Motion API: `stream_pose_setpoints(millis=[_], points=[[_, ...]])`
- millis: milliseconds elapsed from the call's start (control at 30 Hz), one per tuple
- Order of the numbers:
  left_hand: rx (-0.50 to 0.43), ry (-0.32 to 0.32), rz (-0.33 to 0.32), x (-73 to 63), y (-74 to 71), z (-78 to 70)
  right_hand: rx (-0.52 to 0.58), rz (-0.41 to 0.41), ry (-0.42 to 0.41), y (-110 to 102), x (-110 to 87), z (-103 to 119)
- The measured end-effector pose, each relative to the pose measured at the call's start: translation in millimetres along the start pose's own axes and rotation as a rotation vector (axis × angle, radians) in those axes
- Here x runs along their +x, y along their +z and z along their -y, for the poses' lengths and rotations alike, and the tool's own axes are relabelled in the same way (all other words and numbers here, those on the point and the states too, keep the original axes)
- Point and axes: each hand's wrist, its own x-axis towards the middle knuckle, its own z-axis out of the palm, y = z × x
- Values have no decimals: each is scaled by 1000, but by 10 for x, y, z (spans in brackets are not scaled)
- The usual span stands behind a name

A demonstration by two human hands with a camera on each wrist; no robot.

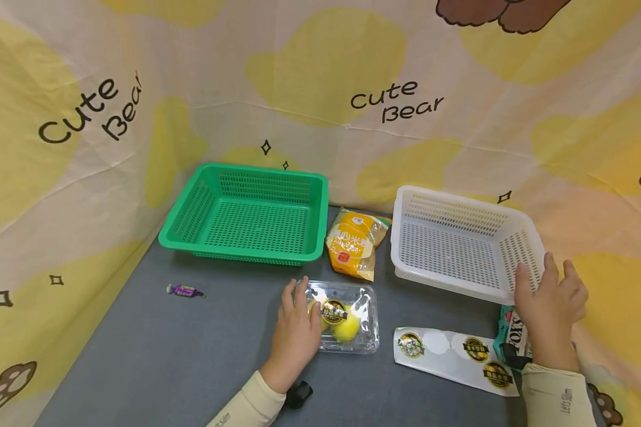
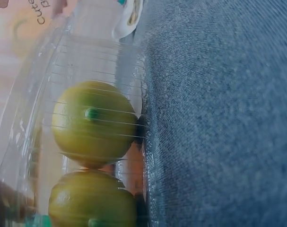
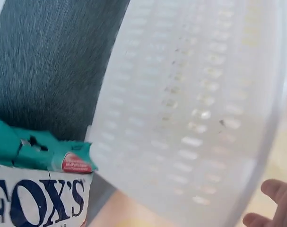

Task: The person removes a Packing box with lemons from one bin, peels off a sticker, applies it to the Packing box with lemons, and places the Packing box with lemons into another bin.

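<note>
My left hand (image 1: 294, 335) rests at the left edge of a clear plastic box (image 1: 367, 299), its fingers extended along the lid and side. Inside the box are yellow round fruits (image 1: 347, 328) under a black and gold round sticker; two fruits (image 2: 93, 125) show close up in the left wrist view. My right hand (image 1: 554, 299) is at the near right corner of a white basket (image 1: 448, 280), fingers spread apart. In the right wrist view its fingertips (image 3: 271, 189) are just beside the rim of the basket wall (image 3: 181, 109).
A green basket (image 1: 246, 255) stands at the back left. Between the baskets lies a yellow food bag (image 1: 352, 240). A purple-wrapped candy (image 1: 185, 290) lies at left. On the right are a sticker sheet (image 1: 438, 356) and a teal FOX'S packet (image 1: 513, 332). Printed cloth (image 1: 310, 77) walls the table.
</note>
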Motion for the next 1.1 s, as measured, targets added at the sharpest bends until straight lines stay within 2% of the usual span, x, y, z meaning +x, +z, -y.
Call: stream_pose_setpoints(millis=[133, 267, 367, 533, 633, 833, 967, 1100], points=[[-61, -2, 16, 15, -2, 19, -30, 70, 11, 2, 110, -84], [-153, -57, 82, 39, -17, 36, -64, 132, 23, 12, 167, -164], [-233, -94, 128, 68, -32, 69, -75, 155, 19, 27, 180, -218], [-360, -108, 162, 114, -60, 134, -87, 160, -6, 66, 206, -245], [-385, -119, 174, 115, -76, 149, -97, 159, -13, 93, 222, -238], [-367, -120, 173, 114, -95, 145, -121, 163, -12, 135, 239, -232], [-356, -101, 179, 112, -119, 124, -122, 168, 5, 135, 233, -234], [-382, -103, 187, 105, -141, 97, -123, 180, 9, 133, 237, -213]])
